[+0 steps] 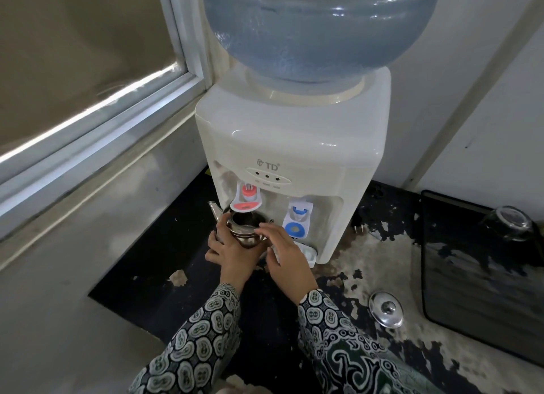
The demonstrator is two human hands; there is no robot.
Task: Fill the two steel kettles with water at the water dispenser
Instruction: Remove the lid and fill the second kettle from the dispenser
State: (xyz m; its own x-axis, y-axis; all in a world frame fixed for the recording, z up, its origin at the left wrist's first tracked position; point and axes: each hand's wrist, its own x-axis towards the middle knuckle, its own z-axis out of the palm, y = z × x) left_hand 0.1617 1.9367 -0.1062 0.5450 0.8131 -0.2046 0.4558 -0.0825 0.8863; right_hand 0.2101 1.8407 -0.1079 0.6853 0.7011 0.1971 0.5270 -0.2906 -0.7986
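Observation:
A small steel kettle point(245, 227) with its lid off sits under the red tap point(246, 202) of the white water dispenser point(291, 146); its spout points up and left. My left hand point(231, 253) wraps around the kettle's body from the front. My right hand point(284, 250) rests against the kettle's right side and rim, fingers curled over it. A steel lid point(386, 309) lies on the counter to the right. Only one kettle is in view.
A blue tap point(297, 220) sits right of the red one. A large blue water bottle point(318, 28) tops the dispenser. A dark tray point(482, 273) with an upturned glass point(510, 221) stands at the right. The black counter is worn and patchy; a window is at left.

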